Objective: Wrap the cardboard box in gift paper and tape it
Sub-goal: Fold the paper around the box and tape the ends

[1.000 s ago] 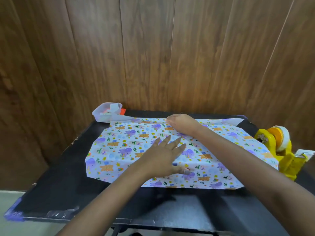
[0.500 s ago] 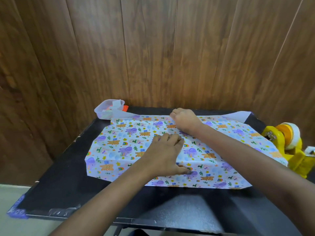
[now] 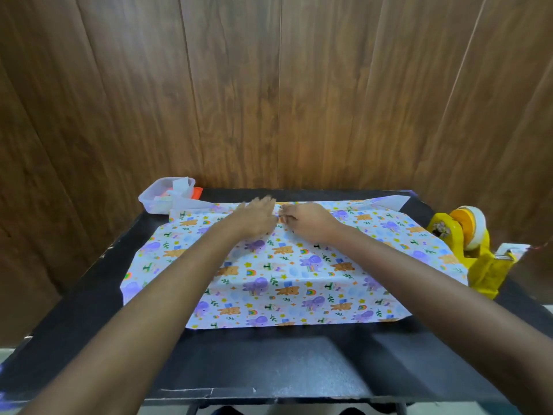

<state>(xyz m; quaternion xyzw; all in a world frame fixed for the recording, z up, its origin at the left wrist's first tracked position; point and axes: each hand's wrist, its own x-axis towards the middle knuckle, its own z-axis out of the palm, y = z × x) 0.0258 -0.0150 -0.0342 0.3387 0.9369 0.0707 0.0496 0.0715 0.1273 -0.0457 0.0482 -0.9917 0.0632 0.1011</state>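
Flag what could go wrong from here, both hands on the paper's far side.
1. The left hand and right hand are both on the gift paper at its far side. The tape dispenser stands off at the right edge of the table, so reaching for it may let the paper spring loose.
2. The paper's far-left corner lies against the plastic container and could snag or crease there.

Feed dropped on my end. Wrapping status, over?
Left hand flat on gift paper at far edge; right hand beside it, fingers curled, grip unclear. Box hidden beneath paper. Tape dispenser at right, clear of hands.
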